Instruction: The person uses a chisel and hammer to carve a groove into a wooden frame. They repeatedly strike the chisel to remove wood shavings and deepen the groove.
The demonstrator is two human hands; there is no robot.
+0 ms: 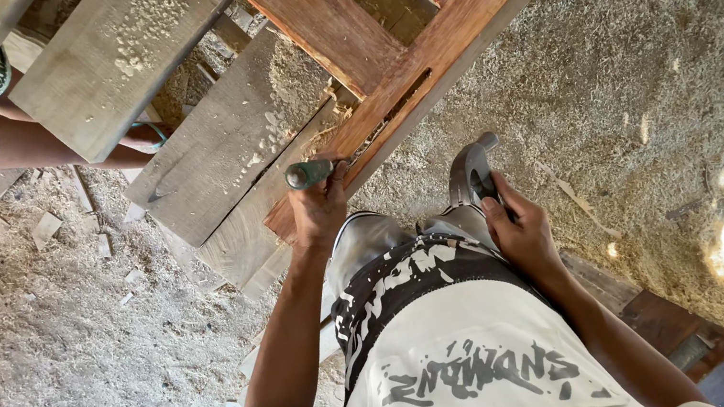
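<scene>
Head view: a green-handled chisel [311,174] is gripped in the closed left hand [317,212], its long axis angled up-right into the mortise slot [397,109] of the reddish frame [451,30] just ahead, w/ a hammer [470,173] clasped in the right hand [519,232], nearer the body & just right of the chisel.

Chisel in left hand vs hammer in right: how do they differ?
The chisel shows a round green handle, its blade hidden toward the reddish frame; the hammer shows a grey metal head, held clear of it. The left hand sits higher than the right hand. Both hands are closed.
</scene>
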